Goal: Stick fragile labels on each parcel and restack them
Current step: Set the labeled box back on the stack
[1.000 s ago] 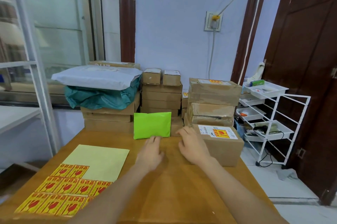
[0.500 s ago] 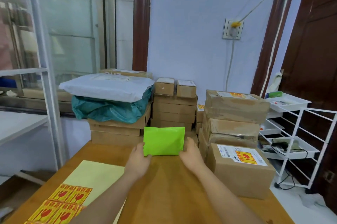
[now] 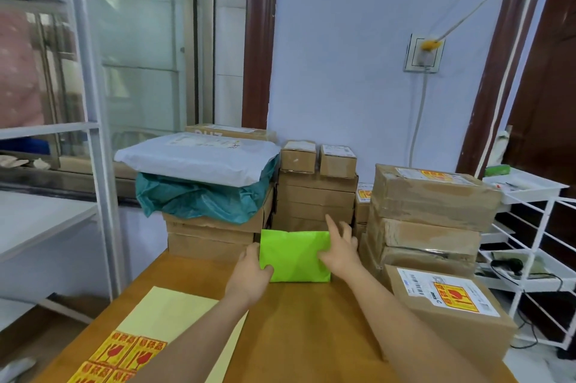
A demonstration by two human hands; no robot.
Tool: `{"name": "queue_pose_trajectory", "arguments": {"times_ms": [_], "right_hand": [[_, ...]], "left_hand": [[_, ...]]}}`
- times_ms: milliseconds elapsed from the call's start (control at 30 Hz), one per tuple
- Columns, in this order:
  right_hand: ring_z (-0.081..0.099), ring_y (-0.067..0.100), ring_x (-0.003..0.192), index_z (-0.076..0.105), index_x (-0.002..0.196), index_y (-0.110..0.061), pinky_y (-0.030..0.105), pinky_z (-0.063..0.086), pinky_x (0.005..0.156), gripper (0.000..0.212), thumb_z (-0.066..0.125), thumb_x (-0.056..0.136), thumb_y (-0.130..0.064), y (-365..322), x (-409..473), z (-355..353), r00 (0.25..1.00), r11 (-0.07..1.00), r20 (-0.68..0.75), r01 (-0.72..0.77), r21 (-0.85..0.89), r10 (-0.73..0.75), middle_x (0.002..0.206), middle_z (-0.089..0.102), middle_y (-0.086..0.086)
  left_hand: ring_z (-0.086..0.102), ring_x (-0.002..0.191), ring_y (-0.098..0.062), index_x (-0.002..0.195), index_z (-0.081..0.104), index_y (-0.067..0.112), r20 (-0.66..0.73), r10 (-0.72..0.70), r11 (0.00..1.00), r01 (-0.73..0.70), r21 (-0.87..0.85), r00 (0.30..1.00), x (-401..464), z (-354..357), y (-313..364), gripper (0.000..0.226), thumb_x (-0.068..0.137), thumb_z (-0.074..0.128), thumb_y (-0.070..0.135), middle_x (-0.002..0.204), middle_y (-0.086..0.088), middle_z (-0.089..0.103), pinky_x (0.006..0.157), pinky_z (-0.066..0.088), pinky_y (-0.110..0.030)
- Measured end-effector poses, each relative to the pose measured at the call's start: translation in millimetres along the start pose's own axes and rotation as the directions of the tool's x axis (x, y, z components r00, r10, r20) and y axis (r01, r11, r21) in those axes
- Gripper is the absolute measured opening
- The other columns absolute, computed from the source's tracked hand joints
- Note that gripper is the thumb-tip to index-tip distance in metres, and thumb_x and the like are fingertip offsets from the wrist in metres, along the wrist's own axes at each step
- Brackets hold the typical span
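Holding the flat bright-green plastic mailer bag point(image 3: 294, 256) by its two short edges, both hands bracket it at about twelve o'clock on the brown wooden worktop point(image 3: 311, 329), just in front of the stacked cardboard boxes. The left hand point(image 3: 251, 270) has its grip closed on the bag's lower left edge, thumb on the front face. The right hand point(image 3: 339, 253) pinches the right edge with thumb in front, while its forefinger sticks out straight above the bag. The bag's lower edge looks to sit on or just above the worktop; I cannot tell which.

The creased, dented face suggests a soft, light parcel with a slick film skin, likely to sag or slip if held by one corner. Taking it at both edges looks the sounder choice, then laying it flat so a label can be pressed on smoothly.

The yellow sheet of red-and-yellow fragile labels point(image 3: 131, 351) lies at seven o'clock. A brown cardboard box already bearing a fragile label point(image 3: 448, 317) sits at four o'clock.
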State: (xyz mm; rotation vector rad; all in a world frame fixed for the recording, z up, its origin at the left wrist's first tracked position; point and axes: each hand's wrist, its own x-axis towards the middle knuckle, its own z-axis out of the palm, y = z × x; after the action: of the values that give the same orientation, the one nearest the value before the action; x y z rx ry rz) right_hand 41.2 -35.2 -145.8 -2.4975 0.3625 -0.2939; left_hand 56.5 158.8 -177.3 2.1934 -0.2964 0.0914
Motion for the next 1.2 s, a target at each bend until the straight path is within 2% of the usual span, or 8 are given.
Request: {"name": "queue_pose_trajectory", "arguments": {"times_ms": [200,367,667,867,1000,1033,1100,1200], "right_hand": [[0.024,0.027,0.138,0.01,0.152,-0.031,0.059,0.001,0.113,0.082,0.061,0.088,-0.034,-12.5,-0.3,6.5,0.983,0.801,0.042,0.172,-0.573,-0.181,0.142,0.044,0.002],[0.056,0.031,0.113,0.052,0.13,-0.024,0.04,0.046,0.089,0.038,0.053,0.093,-0.017,-21.3,-26.2,5.6,0.94,0.734,0.236,0.34,-0.588,-0.245,0.121,0.059,0.009],[0.054,0.028,0.083,0.068,0.116,-0.021,0.029,0.032,0.05,0.049,0.069,0.073,0.002,-11.6,-94.6,-90.9,0.727,0.713,-0.259,0.425,-0.558,-0.636,0.094,0.054,0.007],[0.058,0.029,0.063,0.073,0.096,-0.017,0.032,0.043,0.043,0.054,0.085,0.047,0.002,59.7,-133.0,-150.9,0.78,0.67,-0.236,0.292,-0.683,-0.579,0.078,0.057,0.006],[0.063,0.022,0.08,0.07,0.109,-0.033,0.037,0.047,0.063,0.067,0.091,0.048,-0.016,102.1,-146.0,-159.0,0.883,0.597,-0.085,0.238,-0.766,-0.462,0.089,0.063,-0.003],[0.06,0.02,0.098,0.062,0.121,-0.039,0.042,0.045,0.08,0.064,0.085,0.061,-0.037,105.8,-150.1,-161.2,0.931,0.598,-0.021,0.217,-0.772,-0.366,0.104,0.062,-0.006],[0.036,0.011,0.131,0.039,0.138,-0.046,0.047,0.019,0.109,0.082,0.03,0.068,-0.088,112.4,-152.8,-164.7,0.989,0.708,0.076,0.146,-0.691,-0.129,0.133,0.045,-0.014],[0.029,0.007,0.133,0.042,0.137,-0.041,0.043,0.011,0.113,0.124,-0.014,0.043,-0.098,111.3,-147.7,-168.2,0.988,0.817,0.086,0.152,-0.556,-0.125,0.137,0.042,-0.016]], "left_hand": [[0.05,0.117,-0.025,0.141,0.033,0.013,-0.006,-0.006,0.998,0.006,0.055,1.0,6.3,-10.8,3.3,0.054,0.091,0.054,0.021,0.136,-0.01,0.042,0.09,0.042,-0.031],[0.05,0.118,-0.027,0.139,0.035,0.009,-0.037,-0.009,0.996,0.012,0.084,0.999,8.5,-15.8,7.0,0.051,0.093,0.053,0.021,0.139,-0.012,0.041,0.095,0.042,-0.035],[0.055,0.105,-0.028,0.134,0.04,0.013,-0.057,0.081,0.994,-0.076,0.076,0.995,-2.3,-17.7,13.7,0.044,0.092,0.051,0.02,0.129,-0.012,0.052,0.082,0.045,-0.035],[0.051,0.113,-0.02,0.137,0.04,0.013,-0.007,0.145,0.988,-0.144,0.05,0.989,-11.9,-3.3,35.0,0.045,0.094,0.05,0.019,0.138,-0.008,0.048,0.083,0.037,-0.026],[0.049,0.114,-0.018,0.139,0.039,0.013,0.057,0.164,0.984,-0.167,0.068,0.985,-17.4,9.6,51.4,0.047,0.094,0.048,0.021,0.141,-0.005,0.044,0.085,0.04,-0.027],[0.048,0.119,-0.019,0.139,0.038,0.012,0.069,0.175,0.98,-0.18,0.082,0.982,-18.2,11.5,56.8,0.047,0.094,0.048,0.022,0.142,-0.005,0.044,0.088,0.04,-0.028],[0.047,0.123,-0.021,0.139,0.038,0.012,0.1,0.197,0.972,-0.207,0.108,0.975,-18.2,12.9,67.7,0.047,0.094,0.048,0.023,0.142,-0.006,0.044,0.094,0.041,-0.03],[0.047,0.122,-0.021,0.139,0.037,0.013,0.134,0.224,0.96,-0.242,0.139,0.965,-16.9,11.0,80.9,0.047,0.095,0.047,0.024,0.142,-0.005,0.042,0.096,0.042,-0.033]]}}
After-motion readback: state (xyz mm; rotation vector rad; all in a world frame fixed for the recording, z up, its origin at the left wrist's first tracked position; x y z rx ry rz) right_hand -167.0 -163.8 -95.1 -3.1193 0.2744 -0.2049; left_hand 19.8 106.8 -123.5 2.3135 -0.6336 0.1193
